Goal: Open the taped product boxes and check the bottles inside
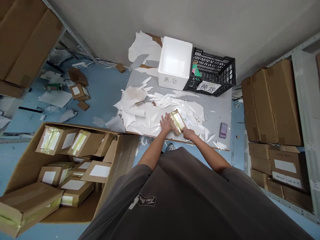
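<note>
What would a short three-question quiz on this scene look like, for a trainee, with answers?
1. True or false: the white foam box stands beside the black plastic crate.
2. Multiple choice: what is between the person's left hand and right hand? A: a phone. B: a small taped cardboard box. C: the white foam box.
3. Fill in the gap: the large open carton holds smaller ___ boxes.

Key: 1 true; 2 B; 3 cardboard.

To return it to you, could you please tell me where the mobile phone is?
In the head view, the mobile phone lies near the right edge of the grey tabletop, right of the person's right hand and below the black plastic crate.
</note>
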The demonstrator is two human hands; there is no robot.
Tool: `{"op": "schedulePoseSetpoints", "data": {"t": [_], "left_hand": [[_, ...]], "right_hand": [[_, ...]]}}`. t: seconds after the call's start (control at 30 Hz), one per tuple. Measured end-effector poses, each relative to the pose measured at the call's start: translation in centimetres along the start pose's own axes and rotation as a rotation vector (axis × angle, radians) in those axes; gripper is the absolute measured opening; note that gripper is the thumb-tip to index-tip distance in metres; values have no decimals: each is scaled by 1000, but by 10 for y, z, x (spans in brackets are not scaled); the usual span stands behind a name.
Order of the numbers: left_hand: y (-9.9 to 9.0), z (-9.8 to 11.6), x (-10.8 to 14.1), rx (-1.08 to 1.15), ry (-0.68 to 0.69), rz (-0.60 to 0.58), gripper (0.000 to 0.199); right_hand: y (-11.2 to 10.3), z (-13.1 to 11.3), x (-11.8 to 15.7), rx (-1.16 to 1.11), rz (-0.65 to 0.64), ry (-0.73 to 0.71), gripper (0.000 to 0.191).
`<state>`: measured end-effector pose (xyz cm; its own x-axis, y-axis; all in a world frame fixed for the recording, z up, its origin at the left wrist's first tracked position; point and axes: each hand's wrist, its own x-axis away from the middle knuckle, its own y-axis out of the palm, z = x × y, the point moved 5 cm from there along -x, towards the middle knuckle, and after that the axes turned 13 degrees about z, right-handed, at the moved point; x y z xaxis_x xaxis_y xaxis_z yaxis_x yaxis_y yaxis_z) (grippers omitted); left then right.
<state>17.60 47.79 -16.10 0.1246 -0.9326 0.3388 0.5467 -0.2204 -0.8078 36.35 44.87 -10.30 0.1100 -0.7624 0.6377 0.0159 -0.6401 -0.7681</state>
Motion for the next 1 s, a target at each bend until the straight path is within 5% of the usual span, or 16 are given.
{"op": "schedulePoseSetpoints", "data": {"t": [0.2, 0.33, 0.43, 0.57, 0.77, 1.0], "left_hand": [[-4, 12, 6, -83, 77, 69, 151], [2, 34, 23, -5, 442, -32, 98], [10, 43, 32, 1, 594, -173, 79], [12, 45, 27, -194, 569, -210, 83], [9, 44, 37, -404, 540, -107, 52], [9, 34, 59, -359, 513, 62, 59]], "right_hand": [[11, 50, 28, -226, 51, 139, 34], [21, 71, 25, -414, 291, 275, 52], [34, 64, 3, -541, 329, 367, 63], [40, 44, -30, -643, 344, 411, 63], [22, 25, -60, -634, 388, 322, 67], [13, 35, -45, -641, 439, 141, 49]]}}
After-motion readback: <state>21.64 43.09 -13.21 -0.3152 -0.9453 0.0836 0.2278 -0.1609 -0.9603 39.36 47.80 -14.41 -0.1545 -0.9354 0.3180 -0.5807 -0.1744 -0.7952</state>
